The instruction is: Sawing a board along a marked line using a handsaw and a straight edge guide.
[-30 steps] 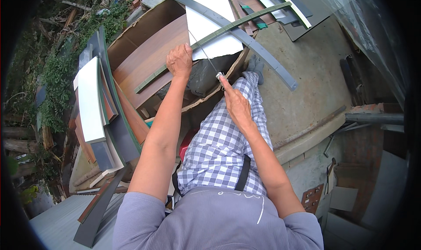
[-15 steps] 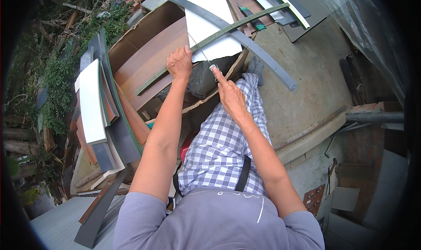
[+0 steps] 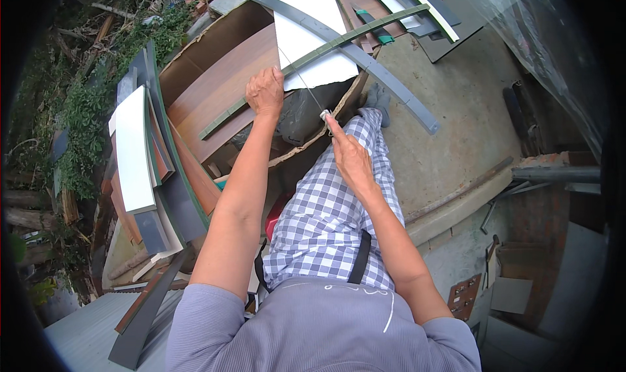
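My left hand is closed around a long, narrow green strip with evenly spaced marks, pressing it down across a cardboard box. In my right hand is the pale wrapped end of a thin saw blade; the index finger stretches along it. The blade slants up and left, crossing the green strip just right of my left fist. Beneath the strip lies a white board. A grey strip crosses the green one farther right.
Brown wood-look panels and dark plastic sit in the box. Stacked offcuts, including a white panel, lean at left beside plants. More panels lie at far right on the concrete floor.
My right hand has drawn back toward me and slightly right, pulling the saw blade along across the green strip. My left hand keeps its hold at nearly the same spot.
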The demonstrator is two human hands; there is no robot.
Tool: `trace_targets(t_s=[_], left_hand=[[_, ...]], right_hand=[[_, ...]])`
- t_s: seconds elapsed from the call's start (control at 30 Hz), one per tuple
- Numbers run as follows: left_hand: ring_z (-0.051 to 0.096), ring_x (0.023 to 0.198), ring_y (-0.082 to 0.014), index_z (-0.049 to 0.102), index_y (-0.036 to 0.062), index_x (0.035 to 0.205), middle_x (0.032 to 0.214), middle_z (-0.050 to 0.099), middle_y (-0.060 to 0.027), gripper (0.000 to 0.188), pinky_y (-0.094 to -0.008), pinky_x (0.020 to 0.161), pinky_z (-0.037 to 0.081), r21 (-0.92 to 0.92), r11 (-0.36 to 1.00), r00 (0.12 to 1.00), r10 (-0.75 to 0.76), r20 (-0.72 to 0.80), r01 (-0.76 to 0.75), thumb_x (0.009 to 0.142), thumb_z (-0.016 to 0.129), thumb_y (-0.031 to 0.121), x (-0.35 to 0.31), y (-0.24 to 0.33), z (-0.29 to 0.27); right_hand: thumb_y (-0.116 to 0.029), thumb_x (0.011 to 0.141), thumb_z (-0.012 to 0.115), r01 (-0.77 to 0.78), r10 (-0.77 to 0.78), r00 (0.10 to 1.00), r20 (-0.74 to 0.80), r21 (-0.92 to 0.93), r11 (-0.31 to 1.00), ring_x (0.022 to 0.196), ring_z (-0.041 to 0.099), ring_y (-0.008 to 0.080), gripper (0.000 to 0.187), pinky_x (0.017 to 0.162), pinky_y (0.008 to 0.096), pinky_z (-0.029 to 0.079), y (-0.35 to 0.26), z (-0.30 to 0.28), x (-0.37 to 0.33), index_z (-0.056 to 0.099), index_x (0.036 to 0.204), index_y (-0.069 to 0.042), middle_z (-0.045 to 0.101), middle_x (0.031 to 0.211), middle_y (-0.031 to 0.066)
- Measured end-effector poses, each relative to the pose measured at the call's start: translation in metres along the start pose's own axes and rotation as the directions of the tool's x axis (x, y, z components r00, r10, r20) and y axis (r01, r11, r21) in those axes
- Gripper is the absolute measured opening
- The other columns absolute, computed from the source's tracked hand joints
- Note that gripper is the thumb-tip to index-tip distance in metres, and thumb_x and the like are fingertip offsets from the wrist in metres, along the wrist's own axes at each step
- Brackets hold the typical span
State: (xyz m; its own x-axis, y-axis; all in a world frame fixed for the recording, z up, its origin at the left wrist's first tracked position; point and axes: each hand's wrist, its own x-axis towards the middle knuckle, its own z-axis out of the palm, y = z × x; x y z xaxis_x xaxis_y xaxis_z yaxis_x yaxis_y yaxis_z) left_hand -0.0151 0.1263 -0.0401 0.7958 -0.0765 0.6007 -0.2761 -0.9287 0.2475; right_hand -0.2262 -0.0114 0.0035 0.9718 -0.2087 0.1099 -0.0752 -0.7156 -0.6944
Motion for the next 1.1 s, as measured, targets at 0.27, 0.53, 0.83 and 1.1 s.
trace_targets(t_s=[0.27,0.53,0.83,1.1], left_hand=[[0.060,0.074,-0.0289,0.063,0.0086,0.077,0.078,0.063,-0.0082,0.030,-0.0418,0.068,0.046,-0.002,1.000,1.000,-0.006,0.019,0.006,0.090,0.047,0.030,0.001,0.003,-0.003],[0.060,0.075,-0.0276,0.061,0.0096,0.073,0.076,0.063,-0.0071,0.028,-0.0405,0.069,0.046,-0.038,0.999,1.000,0.001,-0.023,-0.002,0.089,0.049,0.030,0.002,0.000,0.003],[0.060,0.076,-0.0277,0.063,0.0094,0.076,0.079,0.064,-0.0077,0.030,-0.0406,0.071,0.046,-0.007,1.000,0.998,-0.020,0.055,0.020,0.090,0.048,0.031,0.000,0.006,0.004],[0.061,0.075,-0.0286,0.064,0.0097,0.078,0.079,0.065,-0.0085,0.030,-0.0412,0.069,0.046,-0.030,0.999,0.998,-0.022,0.065,0.024,0.091,0.048,0.031,0.000,0.001,0.006]], right_hand=[[-0.010,0.092,0.050,-0.008,0.008,1.000,0.029,-0.004,1.000,0.069,0.061,0.0346,0.055,0.063,0.0477,0.049,0.001,0.003,0.003,0.037,0.141,-0.031,0.056,0.076,0.0151],[-0.010,0.092,0.050,-0.037,0.037,0.999,0.029,-0.012,0.999,0.071,0.061,0.0341,0.058,0.066,0.0466,0.049,-0.005,-0.005,-0.028,0.035,0.143,-0.032,0.056,0.077,0.0141],[-0.010,0.093,0.047,-0.015,0.007,0.999,0.036,0.232,0.973,0.087,0.062,0.0406,0.055,0.078,0.0472,0.046,-0.013,-0.019,-0.024,0.031,0.144,-0.024,0.063,0.091,0.0231],[-0.019,0.095,0.041,-0.066,0.025,0.992,0.123,0.344,0.936,0.084,0.061,0.0413,0.053,0.076,0.0470,0.044,-0.009,-0.011,-0.023,0.027,0.146,-0.025,0.062,0.088,0.0262]])
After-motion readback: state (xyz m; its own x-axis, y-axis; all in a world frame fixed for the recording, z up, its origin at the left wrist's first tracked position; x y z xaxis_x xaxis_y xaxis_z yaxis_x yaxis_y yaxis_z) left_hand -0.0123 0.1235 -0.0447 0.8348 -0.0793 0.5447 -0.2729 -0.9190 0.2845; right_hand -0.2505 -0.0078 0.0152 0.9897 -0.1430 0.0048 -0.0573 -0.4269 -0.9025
